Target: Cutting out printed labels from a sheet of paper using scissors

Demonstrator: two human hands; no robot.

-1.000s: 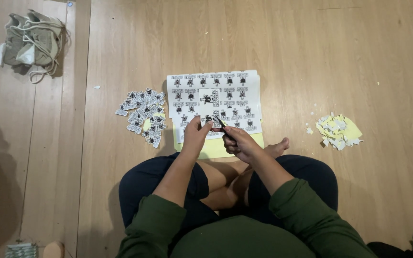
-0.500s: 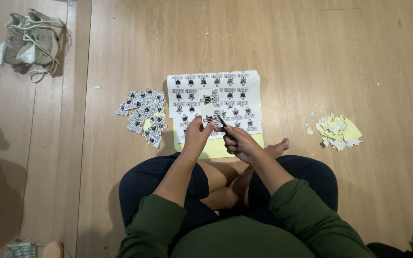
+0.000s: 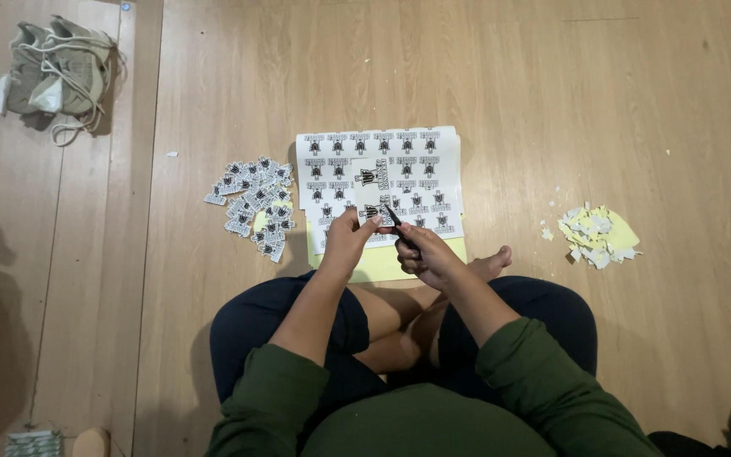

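I sit cross-legged on a wooden floor. In front of my knees lies a white sticker sheet (image 3: 382,165) printed with rows of small black designs, on top of yellow backing paper (image 3: 387,264). My left hand (image 3: 347,241) pinches a small cut-out sticker piece (image 3: 371,211) at the sheet's near edge. My right hand (image 3: 429,254) grips black scissors (image 3: 398,224), whose blades point up and left at that piece.
A pile of several cut-out stickers (image 3: 254,203) lies left of the sheet. Yellow and white paper scraps (image 3: 596,237) sit to the right. A pair of grey sneakers (image 3: 52,68) rests at the far left. My bare foot (image 3: 492,262) pokes out by the sheet.
Almost nothing differs. Both hands stay at the sheet's near edge with the scissors at the small piece.
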